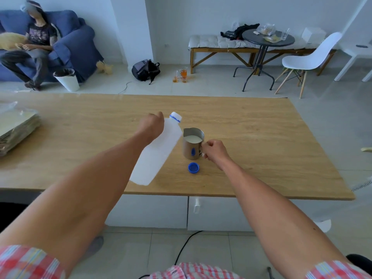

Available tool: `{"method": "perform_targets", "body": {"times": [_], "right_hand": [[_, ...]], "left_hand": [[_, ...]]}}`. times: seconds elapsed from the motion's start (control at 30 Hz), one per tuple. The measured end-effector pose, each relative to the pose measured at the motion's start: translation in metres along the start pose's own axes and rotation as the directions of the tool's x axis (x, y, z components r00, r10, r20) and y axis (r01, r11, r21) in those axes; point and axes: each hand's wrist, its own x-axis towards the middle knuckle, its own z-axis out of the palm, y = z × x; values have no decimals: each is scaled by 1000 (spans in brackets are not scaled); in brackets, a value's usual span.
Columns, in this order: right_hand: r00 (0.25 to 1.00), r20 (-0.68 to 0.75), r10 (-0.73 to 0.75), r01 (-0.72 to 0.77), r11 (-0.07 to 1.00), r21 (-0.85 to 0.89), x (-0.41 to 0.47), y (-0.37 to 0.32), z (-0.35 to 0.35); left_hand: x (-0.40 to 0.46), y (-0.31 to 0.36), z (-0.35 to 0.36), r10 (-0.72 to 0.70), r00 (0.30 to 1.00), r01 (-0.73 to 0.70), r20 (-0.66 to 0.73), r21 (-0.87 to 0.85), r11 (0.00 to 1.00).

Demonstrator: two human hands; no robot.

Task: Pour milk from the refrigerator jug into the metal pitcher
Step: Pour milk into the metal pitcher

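Observation:
A white plastic milk jug (159,150) with a blue neck ring is held above the wooden table (261,137), tilted with its open mouth up and to the right. My left hand (152,124) grips it near the neck. Just right of the jug stands the metal pitcher (191,148), with milk inside close to the rim. My right hand (214,151) is closed on the pitcher's handle. The jug's blue cap (193,168) lies on the table in front of the pitcher. No milk stream is visible.
A stack of flat cardboard (18,127) sits at the table's left edge. Beyond the table are a white bin (67,79), a backpack (146,70), a round dark table (267,40), a white chair (308,59) and a seated person on a blue sofa (76,43).

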Motion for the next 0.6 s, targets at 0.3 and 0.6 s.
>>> {"method": "perform_targets", "body": {"times": [0.3, 0.6], "right_hand": [[976, -193, -96, 56, 977, -206, -53, 49, 35], [992, 2, -127, 115, 888, -446, -43, 56, 58]], "left_hand": [[-6, -21, -11, -94, 977, 8, -189, -414, 910], [-29, -46, 12, -138, 957, -52, -256, -617, 785]]}}
